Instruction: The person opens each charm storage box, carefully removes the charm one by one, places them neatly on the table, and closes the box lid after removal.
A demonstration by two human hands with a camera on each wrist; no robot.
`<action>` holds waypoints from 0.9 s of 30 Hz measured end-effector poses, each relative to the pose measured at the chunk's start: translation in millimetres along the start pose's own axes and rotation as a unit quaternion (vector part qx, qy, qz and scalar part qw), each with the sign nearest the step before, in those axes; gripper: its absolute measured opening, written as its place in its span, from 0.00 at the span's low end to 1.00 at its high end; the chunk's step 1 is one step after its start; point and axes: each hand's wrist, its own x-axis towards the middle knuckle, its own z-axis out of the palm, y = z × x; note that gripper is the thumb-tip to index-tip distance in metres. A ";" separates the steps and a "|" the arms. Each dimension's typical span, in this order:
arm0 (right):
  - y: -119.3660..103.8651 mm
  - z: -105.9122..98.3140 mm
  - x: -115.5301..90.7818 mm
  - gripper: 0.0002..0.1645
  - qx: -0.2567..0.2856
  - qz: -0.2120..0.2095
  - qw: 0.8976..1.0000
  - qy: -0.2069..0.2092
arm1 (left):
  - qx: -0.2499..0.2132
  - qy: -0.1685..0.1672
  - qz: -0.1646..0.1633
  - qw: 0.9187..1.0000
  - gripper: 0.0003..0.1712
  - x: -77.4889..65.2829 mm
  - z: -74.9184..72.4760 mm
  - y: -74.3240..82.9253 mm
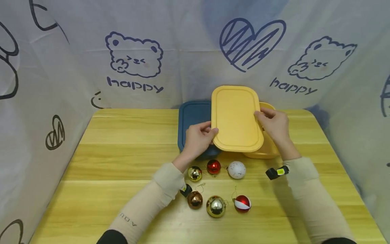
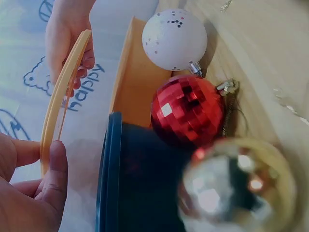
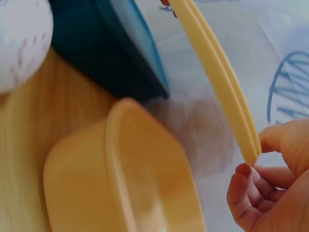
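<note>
A yellow rectangular lid (image 1: 237, 118) is raised above two boxes, held by both hands. My left hand (image 1: 197, 139) pinches its left edge between thumb and fingers. At the opposite edge, my right hand (image 1: 275, 123) grips it the same way; the right wrist view shows the fingertips on the lid's rim. Below and to the right stands the yellow box (image 3: 77, 179), uncovered, its inside partly visible in the right wrist view. The blue box (image 1: 193, 117) with a blue lid on it stands to the left, partly hidden behind the yellow lid and my left hand.
Several baubles lie on the wooden table (image 1: 122, 162) in front of the boxes: gold (image 1: 195, 173), red (image 1: 214, 166), white speckled (image 1: 236, 169), brown (image 1: 195, 200), larger gold (image 1: 216, 206), and red-and-white (image 1: 242, 203). A printed cloth (image 1: 189, 61) hangs behind the table.
</note>
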 end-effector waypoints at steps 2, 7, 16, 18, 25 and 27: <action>6.4 -4.7 3.0 0.31 -0.009 0.014 1.000 0.006 | 0.023 -0.011 -0.008 1.000 0.26 5.2 8.8 2.2; 22.0 -17.6 9.7 0.33 -0.025 0.034 0.999 0.014 | 0.061 -0.044 -0.016 0.997 0.27 15.4 30.2 8.8; 51.2 -37.8 17.4 0.33 -0.089 0.028 0.996 -0.011 | 0.085 -0.079 -0.050 0.992 0.24 30.6 66.4 23.9; 55.6 -39.6 19.2 0.33 -0.100 0.026 0.994 -0.020 | 0.092 -0.079 -0.058 0.991 0.20 33.1 73.1 25.9; 63.9 -42.2 23.2 0.31 -0.134 0.014 0.991 -0.019 | 0.144 -0.086 -0.050 0.985 0.28 36.4 88.4 27.1; 66.3 -41.2 24.3 0.30 -0.141 0.007 0.990 -0.014 | 0.154 -0.085 -0.058 0.983 0.30 36.1 91.0 25.7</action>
